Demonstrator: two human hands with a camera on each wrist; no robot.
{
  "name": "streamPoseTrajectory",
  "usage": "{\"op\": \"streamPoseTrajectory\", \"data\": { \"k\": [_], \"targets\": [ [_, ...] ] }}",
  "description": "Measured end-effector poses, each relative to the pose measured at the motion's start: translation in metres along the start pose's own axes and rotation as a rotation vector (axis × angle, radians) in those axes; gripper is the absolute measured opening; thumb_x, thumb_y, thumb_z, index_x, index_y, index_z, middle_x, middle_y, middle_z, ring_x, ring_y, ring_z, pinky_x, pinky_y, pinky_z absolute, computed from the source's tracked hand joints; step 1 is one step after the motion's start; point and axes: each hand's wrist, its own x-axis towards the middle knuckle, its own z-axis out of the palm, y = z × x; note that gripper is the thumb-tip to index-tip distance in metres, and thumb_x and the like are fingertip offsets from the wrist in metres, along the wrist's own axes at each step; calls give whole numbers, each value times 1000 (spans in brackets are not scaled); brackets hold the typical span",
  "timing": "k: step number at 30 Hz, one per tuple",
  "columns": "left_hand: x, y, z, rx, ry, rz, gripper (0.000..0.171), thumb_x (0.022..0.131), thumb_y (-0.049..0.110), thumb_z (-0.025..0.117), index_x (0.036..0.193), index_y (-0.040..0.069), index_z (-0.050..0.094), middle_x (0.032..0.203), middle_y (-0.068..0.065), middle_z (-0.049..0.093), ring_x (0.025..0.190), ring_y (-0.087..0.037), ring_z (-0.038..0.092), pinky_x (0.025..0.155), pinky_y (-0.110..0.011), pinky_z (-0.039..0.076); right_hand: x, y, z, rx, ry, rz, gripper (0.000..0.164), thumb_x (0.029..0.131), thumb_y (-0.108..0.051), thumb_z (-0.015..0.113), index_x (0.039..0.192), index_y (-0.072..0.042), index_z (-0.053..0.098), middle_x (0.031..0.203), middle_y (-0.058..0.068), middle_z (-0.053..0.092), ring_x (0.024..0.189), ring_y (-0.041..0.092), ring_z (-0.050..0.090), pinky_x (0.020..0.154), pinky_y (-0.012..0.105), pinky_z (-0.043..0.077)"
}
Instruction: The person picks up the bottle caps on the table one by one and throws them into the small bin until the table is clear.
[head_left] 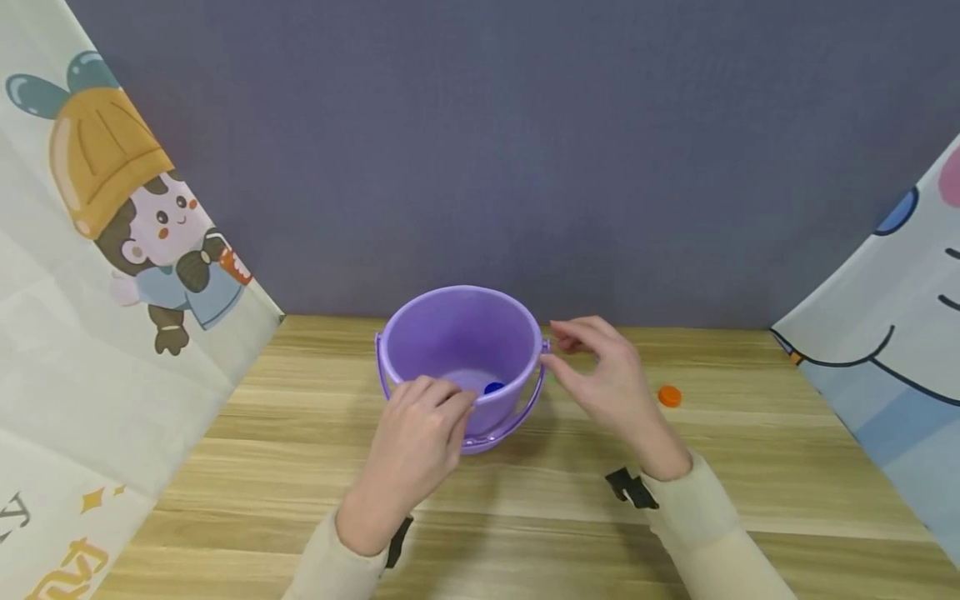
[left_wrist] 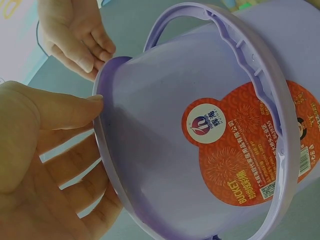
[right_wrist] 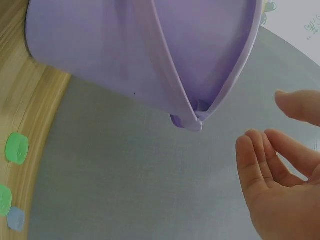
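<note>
A purple plastic bucket (head_left: 480, 417) stands upright on the table, its handle (left_wrist: 285, 165) hanging down on the near side. My left hand (head_left: 420, 421) holds the near rim, the thumb on the outside and the fingers over the inside, as the left wrist view shows. A red label (left_wrist: 240, 160) is stuck on the bucket's wall. Inside the bucket lies a blue bottle cap (head_left: 493, 387). Close to the right handle joint is my right hand (head_left: 607, 375), thumb and fingers apart. In the right wrist view, this hand is clear of the rim and holds nothing.
An orange bottle cap (head_left: 670, 396) lies on the wooden table (head_left: 540, 517), right of my right hand. Two green caps, one upper (right_wrist: 17, 148) and one lower (right_wrist: 4, 200), and a light blue cap (right_wrist: 16, 219) show beyond the bucket. A grey wall (head_left: 480, 150) rises behind.
</note>
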Motion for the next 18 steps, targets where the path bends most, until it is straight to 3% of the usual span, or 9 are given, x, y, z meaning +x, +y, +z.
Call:
{"op": "streamPoseTrajectory", "data": {
  "k": [8,18],
  "targets": [
    [-2,-1,-2,1,3,6,17,82,7,75,98,9,78,90,-1,72,81,-23,62,71,-37,49,-6,2,-7,-58,8,30,42,78,0,85,118,1,72,107,8,69,94,19,66,87,21,52],
    [-9,-2,-10,-10,3,24,17,82,7,76,98,9,77,90,-1,72,81,-23,62,71,-37,49,-20,-3,-11,-57,41,75,40,81,-1,83,119,4,71,107,13,69,94,26,66,85,14,50]
  ]
}}
